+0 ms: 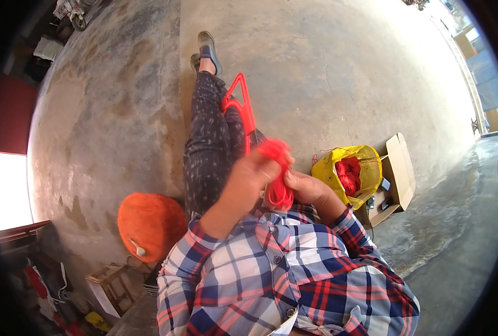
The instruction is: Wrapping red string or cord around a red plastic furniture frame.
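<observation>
Left hand (253,178) and right hand (306,187) both gripping red netting bundle (277,171), red cord (241,106) above bundle, yellow bag (330,168) right of it

Yellow bag (328,168) beside open cardboard box (401,168)

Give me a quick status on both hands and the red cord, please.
Left hand and right hand both gripping the red cord bundle. Cord runs out to red triangle frame over the legs. Nothing obstructing.
</observation>
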The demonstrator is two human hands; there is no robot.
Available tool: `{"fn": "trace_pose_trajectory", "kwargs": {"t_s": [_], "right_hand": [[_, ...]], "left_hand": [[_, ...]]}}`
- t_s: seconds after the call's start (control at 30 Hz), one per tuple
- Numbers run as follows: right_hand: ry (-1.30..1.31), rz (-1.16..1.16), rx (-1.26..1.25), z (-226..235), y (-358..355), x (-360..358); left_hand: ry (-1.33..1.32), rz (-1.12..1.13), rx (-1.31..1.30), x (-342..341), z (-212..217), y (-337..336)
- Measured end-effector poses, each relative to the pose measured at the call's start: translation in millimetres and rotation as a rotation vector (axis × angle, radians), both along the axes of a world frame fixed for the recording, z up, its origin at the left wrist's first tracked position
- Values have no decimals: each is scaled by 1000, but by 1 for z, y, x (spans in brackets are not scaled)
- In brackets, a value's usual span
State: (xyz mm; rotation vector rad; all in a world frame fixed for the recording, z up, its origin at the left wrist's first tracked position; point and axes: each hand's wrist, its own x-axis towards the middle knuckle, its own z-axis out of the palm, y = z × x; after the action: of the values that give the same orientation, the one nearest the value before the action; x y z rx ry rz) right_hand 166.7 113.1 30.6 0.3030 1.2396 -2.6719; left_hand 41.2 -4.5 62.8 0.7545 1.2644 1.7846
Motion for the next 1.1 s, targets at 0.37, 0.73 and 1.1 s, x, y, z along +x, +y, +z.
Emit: {"fn": "trace_pose_trajectory", "kwargs": {"t_s": [0.37, 0.73, 1.1], "right_hand": [[119, 76, 1188, -45, 49, -54], [259, -453, 450, 53, 59, -46], [526, -267, -308, 145, 8, 14]], "left_hand": [[963, 156, -429, -38, -64, -8], [-126, 233, -330, -35, -96, 3], [-594, 230, -273, -15, -84, 14]]}}
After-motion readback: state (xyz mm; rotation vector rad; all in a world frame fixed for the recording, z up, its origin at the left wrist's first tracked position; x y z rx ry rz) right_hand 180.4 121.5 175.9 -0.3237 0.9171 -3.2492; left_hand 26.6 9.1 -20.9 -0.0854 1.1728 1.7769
